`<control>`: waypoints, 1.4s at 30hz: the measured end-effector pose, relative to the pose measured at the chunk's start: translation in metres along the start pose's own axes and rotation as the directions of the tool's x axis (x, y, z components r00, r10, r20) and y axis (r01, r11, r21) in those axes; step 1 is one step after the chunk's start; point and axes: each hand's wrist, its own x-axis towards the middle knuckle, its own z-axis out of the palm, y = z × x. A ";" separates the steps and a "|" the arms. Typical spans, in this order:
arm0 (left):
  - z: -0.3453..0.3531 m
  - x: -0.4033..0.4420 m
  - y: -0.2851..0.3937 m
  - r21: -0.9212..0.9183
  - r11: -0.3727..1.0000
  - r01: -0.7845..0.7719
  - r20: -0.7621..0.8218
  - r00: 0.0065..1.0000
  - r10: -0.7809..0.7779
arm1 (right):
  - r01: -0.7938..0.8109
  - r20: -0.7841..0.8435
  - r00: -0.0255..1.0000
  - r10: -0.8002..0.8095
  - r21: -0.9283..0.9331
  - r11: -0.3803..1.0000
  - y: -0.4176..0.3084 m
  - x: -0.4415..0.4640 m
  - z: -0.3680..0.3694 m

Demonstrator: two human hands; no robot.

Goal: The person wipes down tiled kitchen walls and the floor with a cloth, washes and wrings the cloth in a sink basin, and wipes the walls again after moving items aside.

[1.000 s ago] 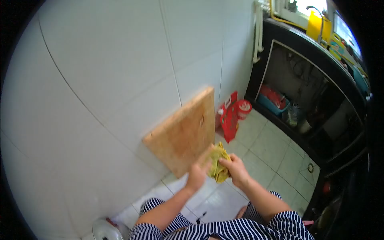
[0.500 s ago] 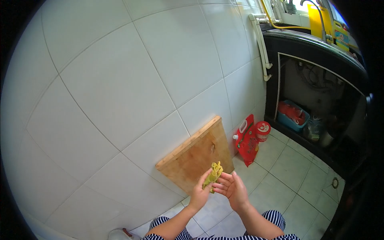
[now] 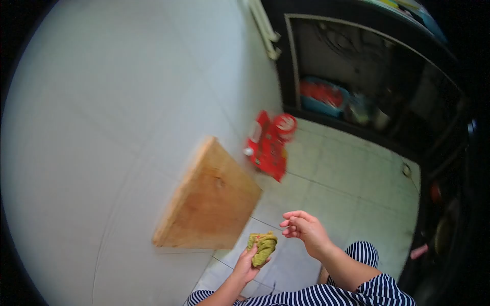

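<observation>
A crumpled yellow-green cloth is held in my left hand, low in the middle of the view, with the thumb over its near side. My right hand hangs apart from it, up and to the right, its fingers loosely spread and slightly bent with nothing between them. Beyond the cloth, a thick wooden board leans against the white wall; neither hand touches it.
A red pouch and a red round tub stand on the tiled floor by the wall. The black counter has an open recess holding a blue basket. Pale pipes run down the wall.
My right hand has moved away from the cloth, while my left hand keeps hold of it. The view has turned toward the right and down, shifting the board and counter leftward.
</observation>
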 end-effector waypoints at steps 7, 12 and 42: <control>0.026 -0.017 -0.030 -0.264 0.937 0.229 -0.024 0.969 -0.244 | -0.082 -0.142 0.990 0.020 -0.447 0.891 0.069 -0.025 0.014; 0.072 -0.061 -0.013 -0.290 0.917 0.273 -0.117 0.941 -0.317 | -0.100 -0.130 0.991 0.029 -0.585 0.805 0.041 -0.055 0.039; 0.568 -0.018 0.341 0.298 0.900 0.318 0.011 0.942 -0.336 | -0.014 -0.335 0.928 -0.165 -0.473 0.881 -0.481 -0.082 0.027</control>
